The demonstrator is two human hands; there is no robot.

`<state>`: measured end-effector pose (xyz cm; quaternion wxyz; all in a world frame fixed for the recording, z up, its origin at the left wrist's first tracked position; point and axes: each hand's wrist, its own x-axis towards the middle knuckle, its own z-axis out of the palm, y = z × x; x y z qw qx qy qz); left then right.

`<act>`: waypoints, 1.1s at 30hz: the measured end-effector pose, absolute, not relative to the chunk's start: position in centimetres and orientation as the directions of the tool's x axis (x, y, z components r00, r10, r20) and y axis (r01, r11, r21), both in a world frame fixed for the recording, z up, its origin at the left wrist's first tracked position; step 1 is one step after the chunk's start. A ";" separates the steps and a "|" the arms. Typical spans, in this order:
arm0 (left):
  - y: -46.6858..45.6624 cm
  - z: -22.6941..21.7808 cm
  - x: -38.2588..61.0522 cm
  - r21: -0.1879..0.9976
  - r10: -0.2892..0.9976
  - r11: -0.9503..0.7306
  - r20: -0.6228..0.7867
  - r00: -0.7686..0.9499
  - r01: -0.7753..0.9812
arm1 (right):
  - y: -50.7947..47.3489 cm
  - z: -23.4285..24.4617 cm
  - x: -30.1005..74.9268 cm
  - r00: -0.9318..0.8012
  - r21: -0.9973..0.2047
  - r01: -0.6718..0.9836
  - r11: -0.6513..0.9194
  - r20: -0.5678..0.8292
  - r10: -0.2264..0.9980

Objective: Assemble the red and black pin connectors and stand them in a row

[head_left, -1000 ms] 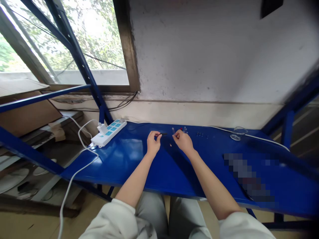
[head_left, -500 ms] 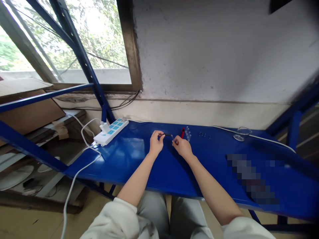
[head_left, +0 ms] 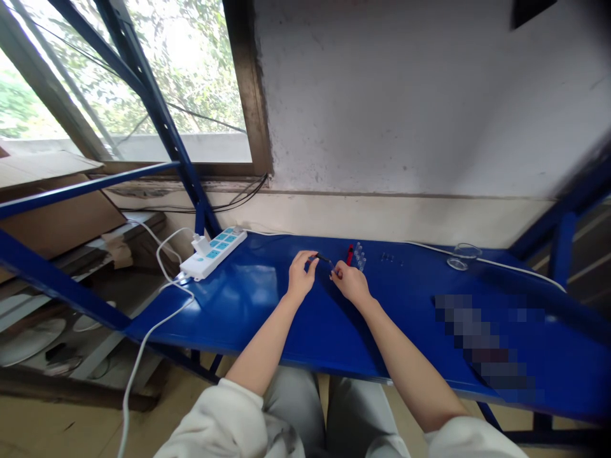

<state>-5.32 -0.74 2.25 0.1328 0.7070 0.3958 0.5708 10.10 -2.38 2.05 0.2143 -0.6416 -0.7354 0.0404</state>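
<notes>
My left hand (head_left: 300, 275) pinches a slim black stick-like thing, possibly a pen (head_left: 325, 258), between thumb and fingers. Its tip points right, toward a small clear tube (head_left: 333, 268) that the fingertips of my right hand (head_left: 352, 282) hold above the blue table. Tip and tube meet or nearly meet; I cannot tell which. Just beyond my right hand are a red pen-like object (head_left: 350, 253) and several small clear tubes (head_left: 359, 251) standing in a group. Tiny clear pieces (head_left: 387, 257) lie to the right of them.
A white power strip (head_left: 214, 252) with a plug and cable lies at the left of the blue table (head_left: 238, 318). A clear round dish (head_left: 458, 263) and a white cable (head_left: 520, 270) are at the back right. A pixelated patch (head_left: 482, 346) covers something at the right front.
The black thing has tilted, its right end now lower and nearer the tube. My left fingers have shifted slightly. My right hand has hardly moved.
</notes>
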 end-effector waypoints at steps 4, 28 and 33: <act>-1.4 2.4 -5.0 0.585 0.691 -0.692 0.707 0.151 0.423 | -2.2 1.9 10.1 -0.074 -0.329 0.930 0.165 0.271 0.960; -0.6 1.3 -4.7 0.721 0.825 -0.558 0.534 0.183 0.412 | -2.4 1.7 10.6 -0.181 -0.265 0.925 0.272 0.322 0.929; -0.7 1.3 -4.5 0.735 0.837 -0.543 0.514 0.189 0.405 | -2.4 1.7 10.7 -0.191 -0.265 0.923 0.279 0.315 0.930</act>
